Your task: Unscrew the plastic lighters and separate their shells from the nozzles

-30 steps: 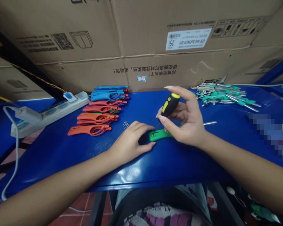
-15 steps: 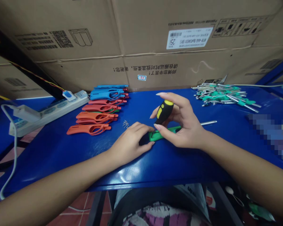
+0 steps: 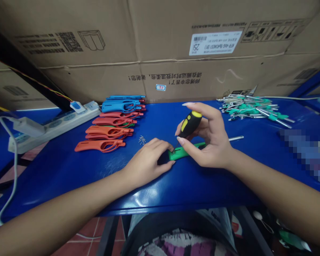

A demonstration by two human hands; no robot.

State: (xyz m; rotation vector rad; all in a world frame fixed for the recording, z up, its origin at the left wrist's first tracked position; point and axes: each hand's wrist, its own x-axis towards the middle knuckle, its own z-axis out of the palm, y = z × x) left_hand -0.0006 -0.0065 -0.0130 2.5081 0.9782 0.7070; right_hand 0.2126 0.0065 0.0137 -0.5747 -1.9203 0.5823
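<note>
A green long-nosed gas lighter (image 3: 179,153) lies on the blue table, its metal tube pointing right. My left hand (image 3: 152,158) grips the lighter's handle end between thumb and fingers. Above it, my right hand (image 3: 210,137) is closed on a short black and yellow screwdriver (image 3: 191,124), which leans to the right. The screwdriver's shaft runs down toward the handle end; whether its tip touches a screw I cannot tell. My right hand hides part of the lighter's middle. Left of my left hand lies a small heap of screws (image 3: 142,140).
Orange, red and blue lighter casings (image 3: 101,145) lie in a row at the left. Green lighter parts with metal tubes (image 3: 256,106) are piled at the back right. A white power strip (image 3: 64,122) with cords lies far left. Cardboard boxes (image 3: 165,42) stand behind the table (image 3: 138,199).
The screwdriver and my right hand have shifted slightly right, with the handle leaning further over. My left hand and the green lighter have stayed in place.
</note>
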